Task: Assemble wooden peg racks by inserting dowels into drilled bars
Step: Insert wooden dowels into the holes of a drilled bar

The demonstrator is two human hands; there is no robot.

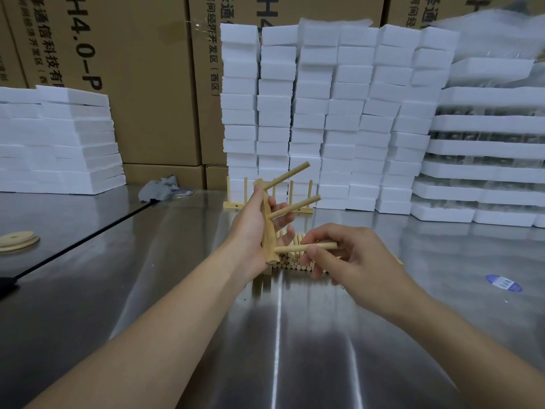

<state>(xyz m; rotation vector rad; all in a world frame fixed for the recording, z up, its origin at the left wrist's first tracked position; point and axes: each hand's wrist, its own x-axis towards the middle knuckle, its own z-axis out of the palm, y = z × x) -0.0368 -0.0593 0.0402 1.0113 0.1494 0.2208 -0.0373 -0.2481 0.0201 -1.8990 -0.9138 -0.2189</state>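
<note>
Centrally, above the steel table (182, 335), the left hand (250, 231) grips a drilled bar (267, 228) held upright, with two dowels (295, 206) seated in it and jutting toward two o'clock. The right hand (351, 258) pinches a third dowel (292, 249) between thumb and fingers, its left end meeting the bar's lower part. Loose dowels (295, 263) lie piled just beneath both hands. A finished rack (234, 205) stands at twelve o'clock from them, against foam blocks (324, 119); a grey cloth (159, 188) lies at ten o'clock.
</note>
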